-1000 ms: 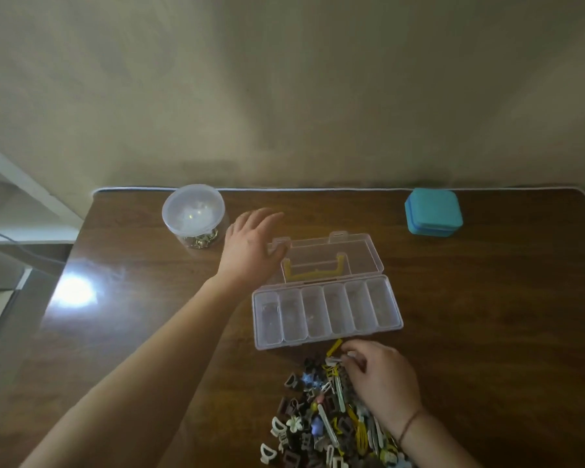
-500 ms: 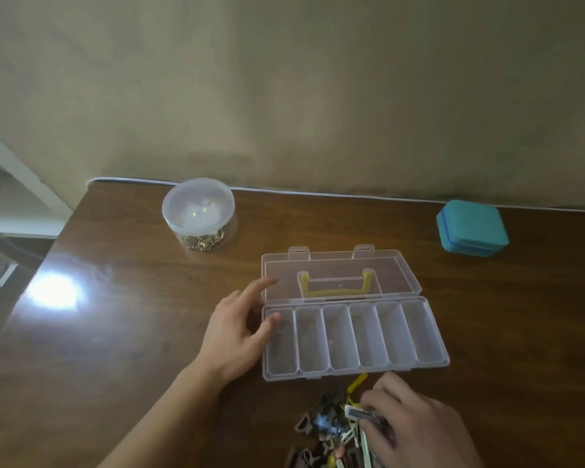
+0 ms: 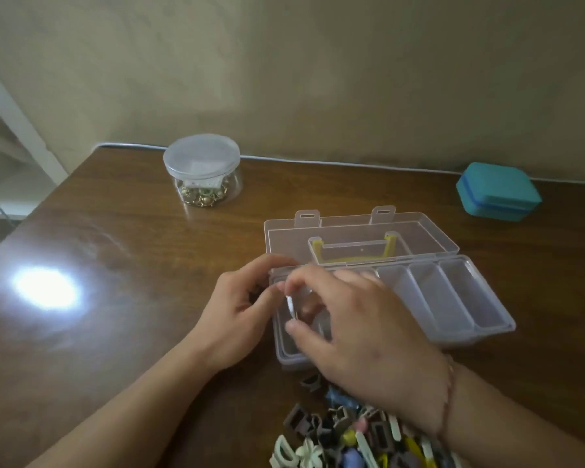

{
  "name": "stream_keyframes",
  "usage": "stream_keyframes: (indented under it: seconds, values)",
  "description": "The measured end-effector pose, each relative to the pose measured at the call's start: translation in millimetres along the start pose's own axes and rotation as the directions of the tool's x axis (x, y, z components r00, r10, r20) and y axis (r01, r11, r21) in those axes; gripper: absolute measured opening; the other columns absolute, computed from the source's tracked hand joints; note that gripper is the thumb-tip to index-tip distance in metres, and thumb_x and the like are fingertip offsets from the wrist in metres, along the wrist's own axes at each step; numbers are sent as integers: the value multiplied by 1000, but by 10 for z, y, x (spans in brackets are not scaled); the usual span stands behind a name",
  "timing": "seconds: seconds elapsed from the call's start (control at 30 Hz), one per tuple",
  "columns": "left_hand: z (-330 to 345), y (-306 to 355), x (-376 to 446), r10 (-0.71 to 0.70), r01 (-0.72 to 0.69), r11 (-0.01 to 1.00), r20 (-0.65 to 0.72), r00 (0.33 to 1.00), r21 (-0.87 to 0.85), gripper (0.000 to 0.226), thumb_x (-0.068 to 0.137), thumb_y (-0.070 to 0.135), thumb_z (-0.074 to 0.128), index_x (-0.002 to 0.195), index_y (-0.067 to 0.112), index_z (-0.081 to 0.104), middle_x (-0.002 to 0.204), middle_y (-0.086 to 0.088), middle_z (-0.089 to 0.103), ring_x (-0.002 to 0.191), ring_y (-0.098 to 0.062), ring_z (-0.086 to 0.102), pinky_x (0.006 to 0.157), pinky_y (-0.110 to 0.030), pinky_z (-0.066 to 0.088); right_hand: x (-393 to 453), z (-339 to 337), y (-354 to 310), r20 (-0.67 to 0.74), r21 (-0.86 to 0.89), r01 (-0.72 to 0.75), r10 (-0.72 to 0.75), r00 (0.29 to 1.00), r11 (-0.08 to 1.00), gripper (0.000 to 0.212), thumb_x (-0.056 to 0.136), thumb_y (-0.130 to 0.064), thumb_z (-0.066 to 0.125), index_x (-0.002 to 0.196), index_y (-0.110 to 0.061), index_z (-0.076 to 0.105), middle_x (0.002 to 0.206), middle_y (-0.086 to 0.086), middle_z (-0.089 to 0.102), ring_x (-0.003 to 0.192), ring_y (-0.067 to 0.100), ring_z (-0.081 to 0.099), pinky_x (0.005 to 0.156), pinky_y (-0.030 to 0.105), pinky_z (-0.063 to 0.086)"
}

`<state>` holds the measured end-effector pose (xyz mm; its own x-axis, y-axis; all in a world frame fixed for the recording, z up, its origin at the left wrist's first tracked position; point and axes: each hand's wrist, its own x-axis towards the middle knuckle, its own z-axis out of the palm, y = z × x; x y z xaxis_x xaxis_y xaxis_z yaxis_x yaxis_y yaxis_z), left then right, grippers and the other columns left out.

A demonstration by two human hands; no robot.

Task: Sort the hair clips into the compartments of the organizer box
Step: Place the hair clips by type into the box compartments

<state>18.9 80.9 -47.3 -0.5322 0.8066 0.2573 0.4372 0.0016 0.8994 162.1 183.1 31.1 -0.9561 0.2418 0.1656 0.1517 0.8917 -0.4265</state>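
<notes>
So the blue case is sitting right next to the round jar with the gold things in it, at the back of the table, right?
Not quite. The blue case is at the back of the table, but far to the right, well apart from the round jar of gold things, which is back left. The open organizer box lies nearer, between them. The head view shows this.

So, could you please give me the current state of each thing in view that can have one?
organizer box: open, lid laid back, visible compartments on the right empty
right hand: pinching a white hair clip over the box's left end
left hand: fingers at the box's left edge
hair clip pile: loose on the table, unsorted
round jar: lid on
teal case: closed
</notes>
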Motion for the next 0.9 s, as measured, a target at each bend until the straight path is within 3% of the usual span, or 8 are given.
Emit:
stream_keyframes:
  seconds: [0.13, 0.27, 0.33, 0.43, 0.53, 0.63, 0.77, 0.9]
  values:
    - [-6, -60, -30, 58, -58, 998, 0, 998, -6, 28, 91, 33, 50, 112, 26, 68, 88, -18, 70, 83, -45, 62, 73, -57, 52, 9, 2, -52, 62, 6, 63, -63, 996, 998, 19, 90, -42, 55, 108, -36, 50, 88, -13, 66, 87, 4, 60, 94, 34, 45]
    - [32, -19, -76, 37, -37, 999, -11, 999, -28, 23, 93, 22, 57, 112, 23, 70, 95, 1, 77, 89, -11, 72, 75, -21, 53, -271, -255, -18, -137, 9, 139, -137, 981, 990, 11, 89, -36, 56, 96, -32, 63, 81, -17, 64, 79, 0, 59, 75, 20, 49]
    - [76, 41, -93, 12, -12, 999, -3, 1000, -43, 25, 93, 18, 56, 113, 25, 70, 97, 6, 77, 92, -4, 71, 77, -14, 50, -599, -463, 25, -218, 50, 114, -100, 971, 992, 4, 85, -33, 60, 86, -32, 64, 75, -16, 64, 71, -1, 59, 60, 10, 45]
    - [159, 144, -157, -23, 27, 994, 31, 999, -108, 38, 85, 25, 52, 120, 29, 66, 100, 16, 75, 94, -1, 69, 74, -12, 50, -1028, -512, 40, 20, 85, -15, 13, 1000, 996, 2, 82, -35, 68, 80, -37, 68, 78, -25, 64, 68, -4, 58, 54, 9, 43]
    - [202, 182, -164, -34, 38, 992, 36, 999, -121, 44, 82, 22, 49, 122, 31, 65, 97, 15, 75, 90, -2, 69, 73, -13, 50, -1173, -239, 62, 209, -146, 14, 17, 978, 989, 26, 84, -54, 61, 109, -49, 61, 87, -32, 61, 81, -13, 53, 66, 10, 41]
    - [199, 165, -158, -45, 46, 990, 10, 999, -131, 45, 80, 19, 49, 121, 29, 65, 93, 9, 76, 87, -6, 70, 74, -17, 51, -1157, -69, 26, 242, -225, 12, 44, 969, 974, 42, 87, -63, 48, 128, -55, 42, 114, -26, 54, 103, -7, 49, 83, 20, 44]
    - [214, 166, -161, -66, 62, 985, -20, 998, -161, 45, 77, 16, 48, 116, 27, 67, 88, 6, 76, 81, -5, 69, 71, -18, 52, -1154, -71, 63, 261, -232, 66, -3, 965, 971, 46, 93, -61, 39, 136, -60, 25, 127, -24, 43, 113, -5, 45, 72, 17, 35]
    - [240, 152, -153, -81, 71, 984, -56, 995, -166, 34, 86, 19, 49, 111, 26, 71, 91, 6, 76, 83, -4, 70, 69, -15, 51, -1174, -37, 150, 268, -386, 118, -11, 963, 915, 36, 78, -56, 42, 113, -57, 49, 83, -27, 54, 64, -13, 54, 48, 2, 9]
